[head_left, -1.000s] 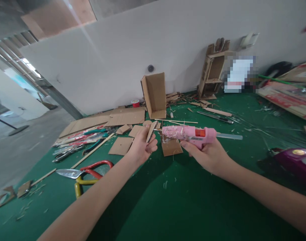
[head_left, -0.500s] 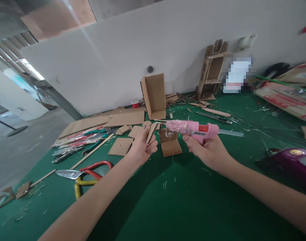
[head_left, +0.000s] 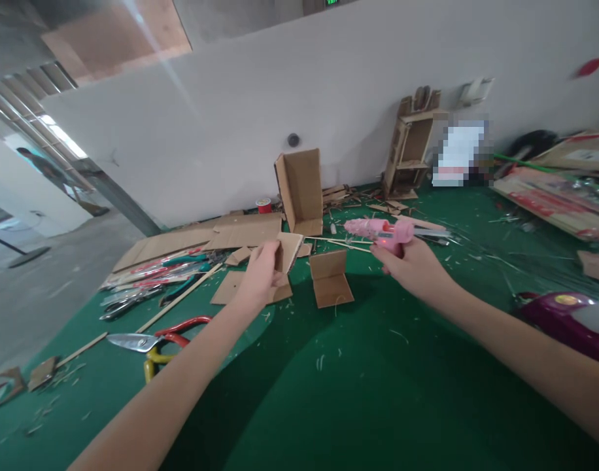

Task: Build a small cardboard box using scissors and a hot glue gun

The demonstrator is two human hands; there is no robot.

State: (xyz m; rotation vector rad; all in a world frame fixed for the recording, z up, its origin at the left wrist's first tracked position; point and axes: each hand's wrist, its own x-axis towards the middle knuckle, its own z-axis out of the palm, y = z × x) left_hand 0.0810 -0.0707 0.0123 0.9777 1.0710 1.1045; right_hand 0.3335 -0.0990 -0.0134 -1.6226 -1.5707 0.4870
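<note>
My left hand (head_left: 261,278) is closed on a cardboard piece (head_left: 290,250), whose cut edge faces right. My right hand (head_left: 411,263) grips a pink hot glue gun (head_left: 378,230) by its handle, nozzle pointing left and apart from the cardboard. Between the two hands, a small L-shaped cardboard part (head_left: 333,291) stands on the green table, one panel flat and one upright. Below my left hand lies a flat cardboard square (head_left: 223,288). A taller open cardboard box form (head_left: 302,190) stands upright behind, near the wall.
Scissors (head_left: 157,343) with red and yellow handles lie beside my left forearm. Packaged tools (head_left: 147,281) and cardboard strips (head_left: 182,245) cover the left back. A cardboard tower (head_left: 411,150) leans near the wall. At right sits a purple appliance (head_left: 559,317); a red spool (head_left: 263,205) stands behind.
My right hand has drawn the glue gun rightward, away from the cardboard piece. My left hand has moved slightly left and turned the piece so its broad face shows.
</note>
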